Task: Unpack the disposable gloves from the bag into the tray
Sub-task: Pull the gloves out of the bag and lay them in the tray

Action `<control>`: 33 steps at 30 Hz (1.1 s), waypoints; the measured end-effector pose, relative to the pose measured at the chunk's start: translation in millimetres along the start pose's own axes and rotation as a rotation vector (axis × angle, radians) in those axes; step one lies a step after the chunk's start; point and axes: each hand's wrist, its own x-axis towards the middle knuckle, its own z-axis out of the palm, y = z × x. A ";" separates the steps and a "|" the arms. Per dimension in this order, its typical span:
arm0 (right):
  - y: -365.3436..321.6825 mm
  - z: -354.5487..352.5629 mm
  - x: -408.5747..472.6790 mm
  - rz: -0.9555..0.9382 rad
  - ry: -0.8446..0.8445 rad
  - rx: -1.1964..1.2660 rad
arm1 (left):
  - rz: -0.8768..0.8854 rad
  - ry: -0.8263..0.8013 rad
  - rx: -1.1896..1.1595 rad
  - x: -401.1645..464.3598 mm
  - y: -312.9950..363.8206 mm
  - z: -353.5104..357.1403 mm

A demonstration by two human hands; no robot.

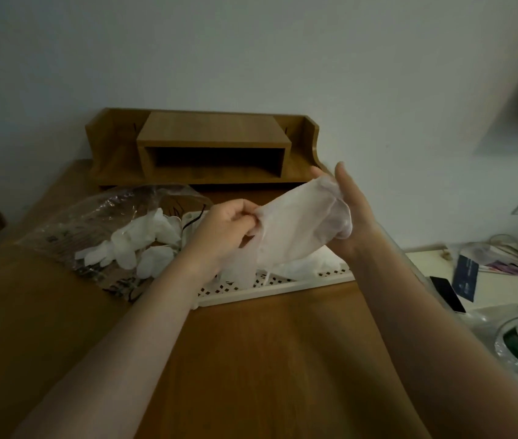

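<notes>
On your left the clear plastic bag [93, 229] lies slumped on the worktop [251, 359], its mouth towards the tray, with a loose heap of white gloves [137, 245] still inside; judge them feather-light and limp, likely to cling together, so you will probably lift several if you grab a bunch. Just right of the bag, your left hand [222, 229] is curled and pinches one end of a thin translucent glove [298, 229], which sags and wrinkles between your two hands above the tray. That film looks soft, slightly slippery and easy to stretch or tear, so take it by an edge or the cuff with a light pinch and do not pull hard. Under it the white perforated tray [270, 288] rests on the worktop, already carrying a few pale gloves, partly hidden by your hands. On the far side your right hand [349, 210] holds the glove's other end, fingers fairly straight behind the film; whether they grip or only support it, you cannot tell.
</notes>
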 end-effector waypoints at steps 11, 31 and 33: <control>-13.8 -19.2 -11.5 0.102 0.140 -0.181 | -0.375 0.009 -0.495 5.4 11.9 11.2; -22.7 -24.7 -16.0 0.265 -0.355 -0.114 | 0.171 -0.094 0.112 17.3 59.8 54.1; -13.4 -33.9 -17.7 0.226 -0.389 -0.064 | 0.049 -0.033 -0.163 17.3 55.1 56.3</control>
